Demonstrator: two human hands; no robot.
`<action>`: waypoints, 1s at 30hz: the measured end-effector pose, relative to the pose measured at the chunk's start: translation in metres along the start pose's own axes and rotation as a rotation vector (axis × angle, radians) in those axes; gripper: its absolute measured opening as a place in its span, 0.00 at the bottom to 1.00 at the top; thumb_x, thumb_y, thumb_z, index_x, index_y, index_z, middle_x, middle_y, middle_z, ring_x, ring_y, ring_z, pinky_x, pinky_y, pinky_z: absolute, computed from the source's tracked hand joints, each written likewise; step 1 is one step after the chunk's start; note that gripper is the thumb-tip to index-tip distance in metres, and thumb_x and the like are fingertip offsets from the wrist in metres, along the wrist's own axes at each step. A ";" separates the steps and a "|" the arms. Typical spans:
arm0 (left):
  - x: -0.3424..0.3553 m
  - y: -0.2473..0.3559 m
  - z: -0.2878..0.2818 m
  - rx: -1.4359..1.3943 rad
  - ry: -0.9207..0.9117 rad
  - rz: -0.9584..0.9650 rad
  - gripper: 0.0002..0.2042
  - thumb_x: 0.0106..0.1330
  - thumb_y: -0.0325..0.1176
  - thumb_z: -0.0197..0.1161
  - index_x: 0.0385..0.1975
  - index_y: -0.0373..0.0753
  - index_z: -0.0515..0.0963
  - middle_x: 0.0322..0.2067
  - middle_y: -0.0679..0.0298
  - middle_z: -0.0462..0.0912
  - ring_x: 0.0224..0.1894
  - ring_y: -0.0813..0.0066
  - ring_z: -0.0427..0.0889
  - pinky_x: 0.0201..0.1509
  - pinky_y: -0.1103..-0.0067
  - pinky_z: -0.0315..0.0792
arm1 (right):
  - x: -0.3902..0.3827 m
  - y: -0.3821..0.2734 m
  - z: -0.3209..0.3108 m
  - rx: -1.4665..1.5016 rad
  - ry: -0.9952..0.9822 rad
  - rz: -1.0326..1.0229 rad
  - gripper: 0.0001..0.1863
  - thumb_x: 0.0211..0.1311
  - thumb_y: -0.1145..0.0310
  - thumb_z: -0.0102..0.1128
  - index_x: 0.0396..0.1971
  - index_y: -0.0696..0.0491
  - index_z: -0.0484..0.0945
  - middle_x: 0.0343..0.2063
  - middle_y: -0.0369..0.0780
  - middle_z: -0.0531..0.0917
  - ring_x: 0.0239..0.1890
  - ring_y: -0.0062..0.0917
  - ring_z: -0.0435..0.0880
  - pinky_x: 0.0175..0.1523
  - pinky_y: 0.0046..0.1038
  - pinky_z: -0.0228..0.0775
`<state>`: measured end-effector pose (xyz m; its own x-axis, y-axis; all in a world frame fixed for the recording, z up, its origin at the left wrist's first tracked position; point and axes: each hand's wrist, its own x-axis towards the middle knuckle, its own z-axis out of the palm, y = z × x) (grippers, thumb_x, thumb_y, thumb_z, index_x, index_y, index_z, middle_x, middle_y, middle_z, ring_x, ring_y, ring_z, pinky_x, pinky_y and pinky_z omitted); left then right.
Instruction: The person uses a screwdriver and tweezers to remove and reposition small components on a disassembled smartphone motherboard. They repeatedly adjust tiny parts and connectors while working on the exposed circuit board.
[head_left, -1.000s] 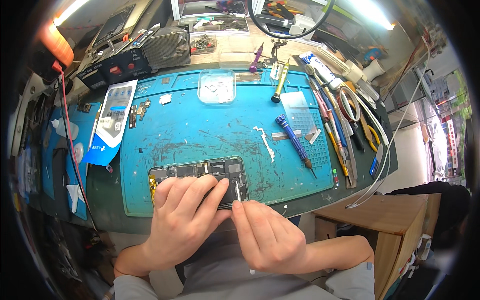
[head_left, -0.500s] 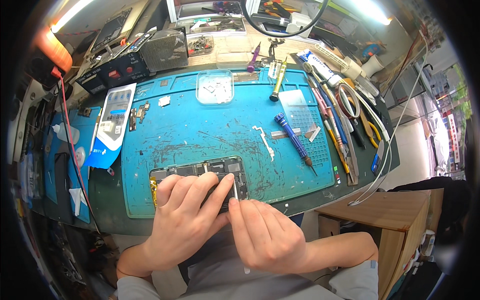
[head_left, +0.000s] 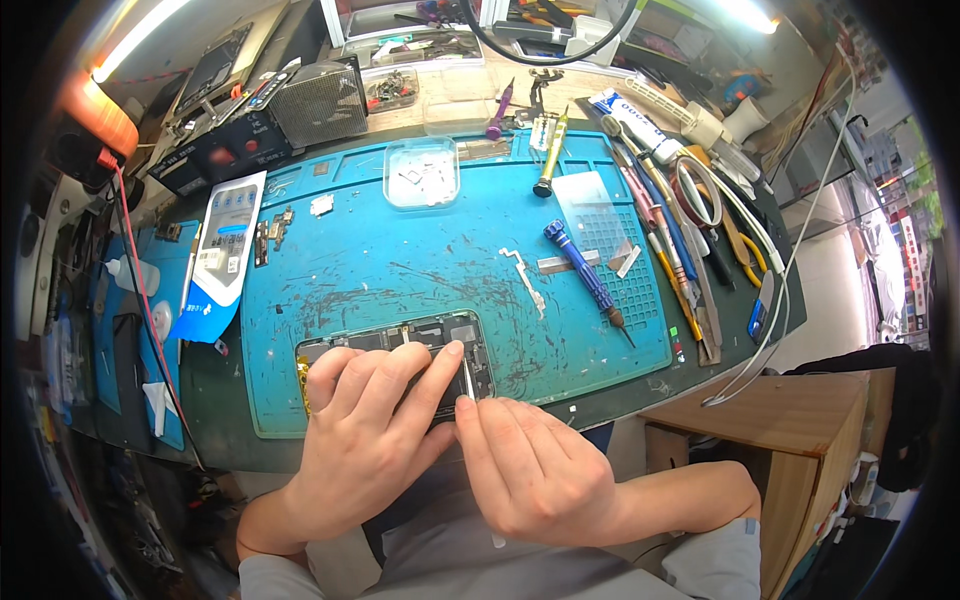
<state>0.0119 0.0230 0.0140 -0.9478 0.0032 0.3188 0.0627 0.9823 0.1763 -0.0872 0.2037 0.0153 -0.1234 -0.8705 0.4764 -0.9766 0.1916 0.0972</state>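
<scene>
An opened phone (head_left: pixel 464 328) with its dark inner parts exposed lies at the near edge of the blue mat. Over its left and middle parts curls my left hand (head_left: pixel 365 425), index finger and thumb bent around a dark part of it, much of which the hand hides. My right hand (head_left: pixel 535 470) pinches a slim pointed metal tool, seemingly tweezers (head_left: pixel 469 383), close to the left index fingertip. The tool's tip reaches the phone's right-hand inside. Yellow film (head_left: pixel 303 383) shows at the phone's left edge.
The blue mat (head_left: pixel 380 260) carries a clear tray (head_left: pixel 421 175) of small parts, a blue screwdriver (head_left: pixel 590 275), a green screwdriver (head_left: pixel 551 155) and a white strip (head_left: pixel 523 283). Pens, brushes and pliers (head_left: pixel 748 255) lie right. A wooden cabinet (head_left: pixel 770 410) stands at lower right.
The whole view has shifted slightly. Both hands stay over the phone, with the tool's tip now tilted slightly left and the left index finger slightly lifted or drawn back.
</scene>
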 end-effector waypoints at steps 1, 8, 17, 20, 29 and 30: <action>0.001 -0.001 -0.001 0.002 -0.008 0.013 0.30 0.57 0.43 0.77 0.62 0.42 0.83 0.53 0.67 0.76 0.53 0.69 0.75 0.65 0.65 0.62 | 0.000 0.000 0.000 0.005 0.001 -0.001 0.14 0.60 0.71 0.65 0.42 0.66 0.87 0.36 0.45 0.87 0.39 0.31 0.90 0.48 0.27 0.86; 0.004 -0.003 -0.002 -0.023 -0.038 0.026 0.31 0.55 0.42 0.78 0.62 0.44 0.84 0.53 0.66 0.75 0.53 0.68 0.74 0.65 0.63 0.62 | 0.000 0.001 -0.001 0.043 0.007 0.022 0.16 0.58 0.71 0.66 0.42 0.66 0.87 0.37 0.45 0.87 0.39 0.31 0.90 0.48 0.27 0.86; 0.009 -0.010 -0.011 -0.025 -0.127 0.063 0.31 0.57 0.48 0.77 0.62 0.47 0.84 0.53 0.66 0.75 0.54 0.66 0.74 0.66 0.63 0.63 | -0.018 0.014 0.001 0.259 0.121 0.082 0.13 0.65 0.71 0.70 0.43 0.66 0.86 0.38 0.46 0.87 0.38 0.32 0.92 0.45 0.27 0.89; 0.008 -0.013 -0.010 0.037 -0.128 0.112 0.31 0.58 0.50 0.75 0.62 0.47 0.83 0.55 0.66 0.75 0.54 0.66 0.74 0.66 0.62 0.64 | -0.023 0.016 0.001 0.332 0.142 0.115 0.13 0.66 0.71 0.71 0.44 0.66 0.86 0.38 0.46 0.87 0.38 0.32 0.92 0.43 0.27 0.88; 0.005 -0.017 -0.004 0.028 -0.078 0.099 0.31 0.64 0.56 0.71 0.64 0.47 0.82 0.52 0.65 0.76 0.53 0.64 0.74 0.66 0.61 0.61 | -0.028 0.023 0.003 0.481 0.186 0.194 0.16 0.62 0.73 0.75 0.48 0.65 0.86 0.40 0.45 0.88 0.32 0.30 0.90 0.34 0.25 0.84; 0.005 -0.017 -0.005 0.039 -0.072 0.098 0.31 0.63 0.56 0.71 0.64 0.47 0.83 0.51 0.65 0.76 0.53 0.64 0.74 0.66 0.61 0.61 | -0.029 0.024 0.004 0.503 0.191 0.202 0.17 0.61 0.74 0.76 0.48 0.64 0.86 0.40 0.45 0.88 0.32 0.29 0.90 0.34 0.25 0.84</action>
<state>0.0076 0.0053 0.0170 -0.9578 0.1121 0.2647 0.1456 0.9832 0.1103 -0.1082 0.2317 0.0004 -0.3276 -0.7329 0.5963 -0.9063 0.0653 -0.4177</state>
